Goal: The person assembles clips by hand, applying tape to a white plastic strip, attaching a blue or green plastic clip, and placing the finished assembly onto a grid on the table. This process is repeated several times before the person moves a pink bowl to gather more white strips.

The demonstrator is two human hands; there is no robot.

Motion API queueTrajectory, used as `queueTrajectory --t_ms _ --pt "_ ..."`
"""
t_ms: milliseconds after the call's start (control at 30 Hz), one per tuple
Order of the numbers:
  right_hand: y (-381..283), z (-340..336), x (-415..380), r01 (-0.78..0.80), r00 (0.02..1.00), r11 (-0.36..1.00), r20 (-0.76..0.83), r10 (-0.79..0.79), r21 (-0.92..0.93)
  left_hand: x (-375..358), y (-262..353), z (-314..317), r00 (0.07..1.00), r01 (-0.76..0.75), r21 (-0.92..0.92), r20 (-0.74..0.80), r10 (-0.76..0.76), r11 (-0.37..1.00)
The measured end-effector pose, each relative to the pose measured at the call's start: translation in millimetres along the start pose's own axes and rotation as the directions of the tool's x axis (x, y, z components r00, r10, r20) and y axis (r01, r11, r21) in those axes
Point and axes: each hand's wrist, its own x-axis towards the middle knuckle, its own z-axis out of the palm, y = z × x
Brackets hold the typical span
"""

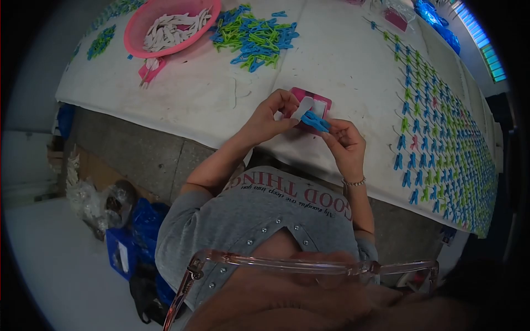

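My left hand (271, 118) is closed, pinching a flat white strip (302, 108) between thumb and fingers. A blue clothespin (316, 121) lies against the strip's lower end. Its other end is pinched by my right hand (345, 146), thumb below and fingers curled. Just beyond both hands, a small pink tray (327, 102) rests near the table's front edge, with white pieces on it partly hidden by my fingers and the clothespin.
A pink basin (132, 41) of white strips (174, 30) stands at the far left, a pink piece (150, 71) beside it. Green and blue clothespins (256, 38) are heaped at the back. Rows of clothespins (436, 138) cover the table's right side.
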Motion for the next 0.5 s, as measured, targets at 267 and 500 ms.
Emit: queueTrajectory --t_ms 267,500 --pt "1 1 5 0.006 0.999 1.0 0.038 -0.007 0.018 -1 -1 4 0.999 0.049 -0.035 0.01 -0.049 0.998" --pt "3 -11 0 0.04 0.993 0.996 -0.11 -0.032 0.075 5 -11 7 0.999 -0.006 0.054 0.034 0.004 0.999"
